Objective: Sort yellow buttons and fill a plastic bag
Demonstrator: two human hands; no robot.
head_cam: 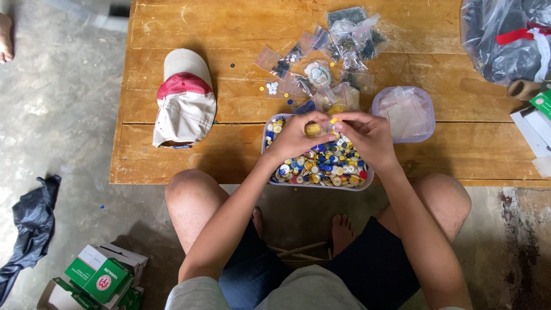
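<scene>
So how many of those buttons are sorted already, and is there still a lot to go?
Some look done: several small clear bags with buttons lie on the table. Right now the left hand and right hand hold a little bag with yellow buttons over the tub. Plenty is left: the tub is full of mixed buttons.

Red-and-cream cap (185, 99) lying on wooden desk (172, 161), left side. Pile of small clear zip bags (338, 51) spreading over desk's far middle. Loose buttons (272, 88) sitting just beside bags. Empty clear plastic tub (403, 113) resting right of centre. Large clear plastic sack (505, 34) occupying far right corner. Green-and-white cartons (97, 276) standing on concrete floor (57, 115); dark cloth (31, 229) lying crumpled near them.
</scene>
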